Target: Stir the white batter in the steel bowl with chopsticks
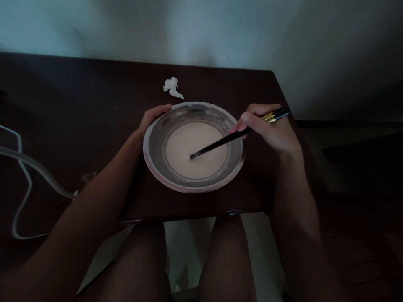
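Observation:
A wide metal bowl [156, 144] stands on the dark table, with a pale, off-white liquid [181, 144] in its bottom. My left hand [153, 117] is around the bowl's far left side, its fingers along the rim and the thumb side partly hidden. Between the fingers of my right hand [275, 132] are black chopsticks [217, 144] with gold bands near their top ends. They slant down to the left over the right rim, and their tips meet the liquid near its middle, with a little pale residue on them.
A crumpled white tissue [173, 87] lies on the table [94, 96] behind the bowl. White cables [40, 170] run across the left side. A pale wall [141, 33] borders the table's back edge. My legs are below the front edge.

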The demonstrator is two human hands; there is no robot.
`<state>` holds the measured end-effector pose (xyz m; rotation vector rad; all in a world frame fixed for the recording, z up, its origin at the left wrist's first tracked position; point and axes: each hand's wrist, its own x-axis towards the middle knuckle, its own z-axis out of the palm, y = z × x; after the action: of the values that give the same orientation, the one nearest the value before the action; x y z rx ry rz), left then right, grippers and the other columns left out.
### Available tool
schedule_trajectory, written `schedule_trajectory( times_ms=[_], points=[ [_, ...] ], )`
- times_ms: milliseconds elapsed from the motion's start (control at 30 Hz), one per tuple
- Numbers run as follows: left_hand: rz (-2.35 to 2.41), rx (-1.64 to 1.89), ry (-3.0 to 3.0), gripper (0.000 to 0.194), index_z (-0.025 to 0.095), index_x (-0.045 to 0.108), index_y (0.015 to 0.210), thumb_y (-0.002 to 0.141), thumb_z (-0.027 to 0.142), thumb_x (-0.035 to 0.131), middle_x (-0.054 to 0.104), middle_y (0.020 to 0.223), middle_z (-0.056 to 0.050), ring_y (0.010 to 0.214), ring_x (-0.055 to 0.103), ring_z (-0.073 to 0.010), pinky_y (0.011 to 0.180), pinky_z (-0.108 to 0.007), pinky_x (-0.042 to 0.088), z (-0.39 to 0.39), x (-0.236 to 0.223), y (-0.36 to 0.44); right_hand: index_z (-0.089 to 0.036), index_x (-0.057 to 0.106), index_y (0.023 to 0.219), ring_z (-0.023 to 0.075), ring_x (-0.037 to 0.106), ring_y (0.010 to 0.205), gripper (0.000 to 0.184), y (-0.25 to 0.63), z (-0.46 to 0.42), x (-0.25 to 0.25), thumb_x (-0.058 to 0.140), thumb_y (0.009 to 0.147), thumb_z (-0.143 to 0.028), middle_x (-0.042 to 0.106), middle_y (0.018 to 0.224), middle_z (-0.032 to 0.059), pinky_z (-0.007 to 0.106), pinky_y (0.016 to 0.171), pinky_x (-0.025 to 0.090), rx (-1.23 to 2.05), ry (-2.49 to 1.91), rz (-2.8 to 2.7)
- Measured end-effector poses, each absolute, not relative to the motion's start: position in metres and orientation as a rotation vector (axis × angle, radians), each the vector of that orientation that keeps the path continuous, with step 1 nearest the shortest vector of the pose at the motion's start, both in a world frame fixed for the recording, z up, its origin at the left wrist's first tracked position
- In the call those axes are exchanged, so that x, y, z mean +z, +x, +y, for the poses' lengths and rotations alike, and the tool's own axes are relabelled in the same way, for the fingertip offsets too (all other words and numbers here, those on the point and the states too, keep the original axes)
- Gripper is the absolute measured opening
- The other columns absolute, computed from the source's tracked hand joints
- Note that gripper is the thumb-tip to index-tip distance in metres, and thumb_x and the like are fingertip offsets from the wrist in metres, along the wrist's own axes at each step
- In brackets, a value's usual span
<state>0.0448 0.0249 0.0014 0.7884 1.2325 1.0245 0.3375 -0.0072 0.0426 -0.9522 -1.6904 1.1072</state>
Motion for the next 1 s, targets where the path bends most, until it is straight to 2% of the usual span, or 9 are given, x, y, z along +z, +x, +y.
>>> schedule_trajectory(
  times_ms=[100, 300, 400, 500, 600, 700, 800, 900, 1000],
  points=[
    [1.231, 0.977, 0.717, 0.028, 0.012, 0.075, 0.099, 0.098, 0.033, 0.056, 0.08, 0.081, -0.007, 0.11, 0.073, -0.0275, 0.104, -0.035, 0.055, 0.025, 0.003, 0.044, -0.025, 0.075, 0.069, 0.016, 0.073, 0.071, 0.035, 0.336, -0.004, 0.04, 0.081, 0.081, -0.057, 0.078, 0.075, 0.0003, 0.028, 0.06, 0.059, 1.087, -0.942, -1.72],
    [1.243, 0.994, 0.73, 0.028, 0.017, 0.077, 0.094, 0.098, 0.033, 0.055, 0.08, 0.077, -0.004, 0.109, 0.073, -0.0256, 0.098, -0.032, 0.057, 0.024, 0.004, 0.045, -0.023, 0.071, 0.061, 0.0148, 0.067, 0.058, 0.041, 0.345, -0.007, 0.043, 0.077, 0.086, -0.055, 0.075, 0.066, 0.002, 0.028, 0.046, 0.051, 1.039, -0.983, -1.607],
    [1.246, 0.987, 0.697, 0.029, 0.016, 0.077, 0.09, 0.098, 0.033, 0.055, 0.08, 0.077, -0.004, 0.107, 0.074, -0.0245, 0.099, -0.031, 0.056, 0.026, 0.002, 0.045, -0.023, 0.074, 0.066, 0.0165, 0.073, 0.068, 0.037, 0.339, -0.006, 0.042, 0.08, 0.083, -0.056, 0.078, 0.073, 0.0016, 0.027, 0.055, 0.057, 1.142, -0.948, -1.717],
    [1.237, 0.997, 0.713, 0.029, 0.016, 0.078, 0.092, 0.098, 0.033, 0.055, 0.081, 0.081, -0.005, 0.111, 0.073, -0.0247, 0.104, -0.032, 0.054, 0.027, 0.001, 0.044, -0.024, 0.075, 0.069, 0.0165, 0.074, 0.071, 0.032, 0.338, -0.003, 0.04, 0.081, 0.083, -0.052, 0.079, 0.078, 0.0016, 0.028, 0.061, 0.058, 1.084, -0.947, -1.728],
    [1.242, 0.98, 0.75, 0.031, 0.016, 0.078, 0.09, 0.098, 0.035, 0.055, 0.082, 0.086, -0.006, 0.118, 0.07, -0.0269, 0.107, -0.034, 0.053, 0.026, 0.002, 0.043, -0.024, 0.072, 0.064, 0.015, 0.068, 0.061, 0.035, 0.346, -0.004, 0.041, 0.077, 0.089, -0.047, 0.077, 0.07, 0.0019, 0.028, 0.053, 0.052, 0.936, -1.0, -1.612],
    [1.252, 0.949, 0.768, 0.033, 0.015, 0.077, 0.09, 0.098, 0.037, 0.055, 0.082, 0.089, -0.007, 0.122, 0.068, -0.0283, 0.109, -0.036, 0.052, 0.024, 0.003, 0.042, -0.023, 0.07, 0.061, 0.0145, 0.066, 0.057, 0.04, 0.348, -0.008, 0.045, 0.072, 0.093, -0.046, 0.075, 0.065, 0.0024, 0.028, 0.047, 0.048, 0.96, -1.007, -1.596],
    [1.26, 0.95, 0.771, 0.033, 0.015, 0.077, 0.092, 0.099, 0.036, 0.054, 0.082, 0.088, -0.007, 0.123, 0.068, -0.0274, 0.112, -0.036, 0.05, 0.024, 0.003, 0.042, -0.023, 0.073, 0.064, 0.0148, 0.069, 0.063, 0.036, 0.342, -0.009, 0.043, 0.076, 0.089, -0.049, 0.077, 0.071, 0.0015, 0.027, 0.052, 0.053, 1.084, -0.966, -1.713],
    [1.249, 0.962, 0.765, 0.033, 0.015, 0.077, 0.094, 0.1, 0.035, 0.053, 0.082, 0.086, -0.005, 0.122, 0.069, -0.0264, 0.114, -0.036, 0.049, 0.024, 0.003, 0.043, -0.024, 0.074, 0.069, 0.0156, 0.072, 0.07, 0.033, 0.339, -0.005, 0.041, 0.079, 0.085, -0.052, 0.079, 0.076, 0.0009, 0.027, 0.06, 0.057, 1.068, -0.971, -1.736],
    [1.224, 0.953, 0.772, 0.034, 0.015, 0.077, 0.095, 0.101, 0.035, 0.051, 0.082, 0.086, -0.005, 0.121, 0.069, -0.0268, 0.113, -0.037, 0.05, 0.024, 0.003, 0.043, -0.024, 0.072, 0.065, 0.0154, 0.068, 0.063, 0.036, 0.346, -0.006, 0.042, 0.077, 0.088, -0.052, 0.076, 0.068, 0.0014, 0.029, 0.055, 0.055, 0.959, -1.009, -1.627]
  ],
)
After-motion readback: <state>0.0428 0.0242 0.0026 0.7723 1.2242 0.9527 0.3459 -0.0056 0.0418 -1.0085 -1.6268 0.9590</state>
